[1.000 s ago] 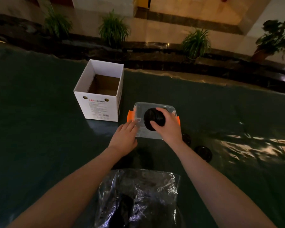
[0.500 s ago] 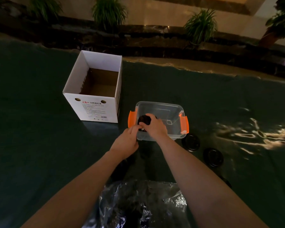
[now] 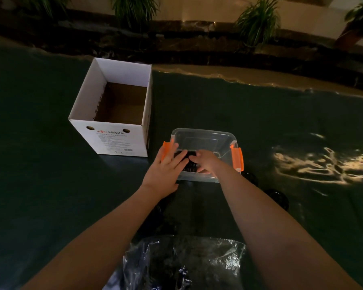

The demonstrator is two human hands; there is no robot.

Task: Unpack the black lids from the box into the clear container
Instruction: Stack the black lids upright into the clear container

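Both hands meet over the near left part of the clear container (image 3: 203,141). The right hand (image 3: 205,162) curls its fingers down around a stack of black lids (image 3: 187,164) standing on edge inside, while the left hand (image 3: 166,164) lies with straight fingers against the stack's left end and the container's orange latch (image 3: 166,150) — pressing, not gripping.

By my reading the task is well on but not finished. The white cardboard box (image 3: 113,114), just left of and behind the container, shows only its bare brown floor, so nothing seems left in it. The rest of the container looks vacant.

Two more black lids lie on the dark table (image 3: 40,164) just beyond the container's near right corner: one (image 3: 249,177) close beside it, another (image 3: 278,198) a little further out. A crinkled plastic bag (image 3: 182,262) sits nearer the person than the container; what it holds is too dark to tell. Nothing blocks the way to the loose lids — only the right forearm crosses above them.
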